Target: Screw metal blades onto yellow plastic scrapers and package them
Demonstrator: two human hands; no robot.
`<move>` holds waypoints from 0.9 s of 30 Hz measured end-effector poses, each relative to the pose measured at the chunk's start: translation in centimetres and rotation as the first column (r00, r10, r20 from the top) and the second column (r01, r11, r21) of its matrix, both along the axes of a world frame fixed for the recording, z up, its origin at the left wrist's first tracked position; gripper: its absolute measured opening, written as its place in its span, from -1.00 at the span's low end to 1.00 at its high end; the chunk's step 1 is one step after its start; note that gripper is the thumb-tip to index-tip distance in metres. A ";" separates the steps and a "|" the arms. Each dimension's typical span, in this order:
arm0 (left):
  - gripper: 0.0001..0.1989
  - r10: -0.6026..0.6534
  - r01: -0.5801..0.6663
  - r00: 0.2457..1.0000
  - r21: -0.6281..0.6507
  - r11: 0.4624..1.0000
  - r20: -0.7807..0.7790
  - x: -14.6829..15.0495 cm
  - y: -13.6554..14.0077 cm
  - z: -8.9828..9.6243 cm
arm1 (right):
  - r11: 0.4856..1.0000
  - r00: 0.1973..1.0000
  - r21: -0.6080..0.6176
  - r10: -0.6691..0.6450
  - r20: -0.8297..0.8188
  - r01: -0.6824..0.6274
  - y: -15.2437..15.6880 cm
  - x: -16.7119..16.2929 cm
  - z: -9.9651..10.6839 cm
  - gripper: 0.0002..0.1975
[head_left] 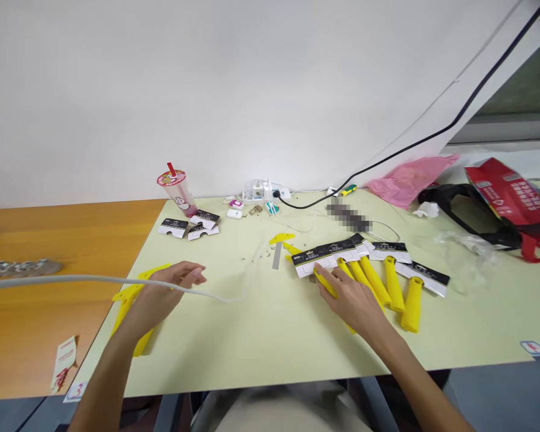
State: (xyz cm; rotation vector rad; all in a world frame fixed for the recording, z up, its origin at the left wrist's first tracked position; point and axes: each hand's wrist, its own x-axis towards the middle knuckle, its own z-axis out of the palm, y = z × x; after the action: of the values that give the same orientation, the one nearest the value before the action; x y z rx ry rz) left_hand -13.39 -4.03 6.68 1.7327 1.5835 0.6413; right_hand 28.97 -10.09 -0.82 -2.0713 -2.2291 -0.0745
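On the right, my right hand (353, 300) has its fingers closed on the leftmost yellow handle (326, 282), just below its black and white header card (324, 255). More yellow handles (393, 282) with cards lie fanned out beside it. My left hand (168, 291) hovers at the left, fingers loosely stretched out and nothing visible in them. Partly behind that hand and wrist lie yellow plastic pieces (126, 303). Between the hands, farther back, sit a yellow piece (282, 238), a grey metal strip (277, 255) and small scattered bits.
A lidded cup (179, 195) stands at the back left near loose cards (174, 227). A power strip (256, 192) lies along the wall. At right are a pink bag (407, 183) and red packaging (517, 198). A pale cable (94, 279) crosses over my left hand.
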 end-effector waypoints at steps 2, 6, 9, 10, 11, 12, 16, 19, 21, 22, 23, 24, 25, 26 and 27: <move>-0.53 -0.085 0.092 0.993 -0.079 0.993 0.079 0.7 -1.6 -0.8 | 0.976 0.998 0.218 0.033 -0.047 -0.022 -0.2 -0.4 0.2 -0.57; -0.61 -0.359 0.466 0.876 -0.373 0.802 0.321 6.6 -5.4 -2.0 | 0.813 0.984 0.581 0.133 -0.116 -0.041 0.3 -2.2 1.2 -0.64; -0.61 -0.193 0.393 0.782 -0.230 0.890 0.592 13.3 -7.0 -2.4 | 0.736 0.971 0.676 0.176 -0.160 -0.023 0.8 -3.4 1.5 -0.62; -0.50 -0.074 0.263 0.732 -0.180 0.948 0.678 15.4 -7.1 -2.4 | 0.722 0.969 0.691 0.180 -0.168 -0.015 0.9 -3.6 1.5 -0.61; -0.47 0.017 0.163 0.648 -0.160 0.973 0.762 17.5 -6.9 -2.3 | 0.710 0.969 0.704 0.182 -0.167 -0.012 0.9 -3.8 1.5 -0.61; -0.50 0.076 0.114 0.540 -0.162 0.980 0.838 19.3 -6.5 -2.2 | 0.696 0.971 0.718 0.183 -0.156 -0.016 0.9 -3.9 1.4 -0.59; -0.64 0.295 0.111 0.140 -0.312 0.944 0.945 23.9 -4.2 -2.4 | 0.697 0.962 0.717 0.199 -0.187 -0.005 -0.5 -3.8 1.5 -0.62; -0.63 0.382 0.168 0.005 -0.377 0.911 0.924 25.2 -2.8 -3.2 | 0.825 0.861 0.554 0.196 -0.469 0.114 -2.1 -3.8 2.1 -0.61; -0.64 0.420 0.229 -0.025 -0.404 0.886 0.907 25.6 -2.2 -3.8 | 0.894 0.725 0.417 0.175 -0.666 0.167 -3.1 -3.7 2.6 -0.43; -0.65 0.427 0.258 -0.024 -0.407 0.876 0.904 25.8 -2.1 -4.0 | 0.921 0.663 0.352 0.159 -0.731 0.168 -3.5 -3.7 2.8 -0.33; -0.66 0.425 0.281 -0.015 -0.404 0.870 0.905 26.0 -2.0 -4.2 | 0.942 0.622 0.301 0.148 -0.769 0.147 -3.9 -3.5 3.0 -0.27; -0.68 0.417 0.303 0.001 -0.398 0.866 0.909 26.2 -2.0 -4.5 | 0.960 0.609 0.261 0.145 -0.780 0.106 -4.1 -3.3 3.2 -0.28; -0.69 0.407 0.325 0.020 -0.391 0.861 0.913 26.4 -2.0 -4.7 | 0.968 0.620 0.242 0.155 -0.769 0.058 -4.4 -3.1 3.3 -0.34; -0.69 0.396 0.349 0.037 -0.383 0.855 0.918 26.6 -2.1 -4.9 | 0.968 0.643 0.251 0.182 -0.744 0.016 -4.5 -2.8 3.3 -0.42; -0.70 0.384 0.375 0.053 -0.375 0.848 0.922 26.8 -2.1 -5.2 | 0.962 0.674 0.271 0.212 -0.708 -0.017 -4.6 -2.5 3.3 -0.48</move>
State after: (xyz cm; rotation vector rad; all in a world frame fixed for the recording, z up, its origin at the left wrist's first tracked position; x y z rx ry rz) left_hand 13.40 -6.17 1.49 0.3817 0.5114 0.9706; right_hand 26.45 -14.71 2.48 -1.4378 -1.7133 0.4084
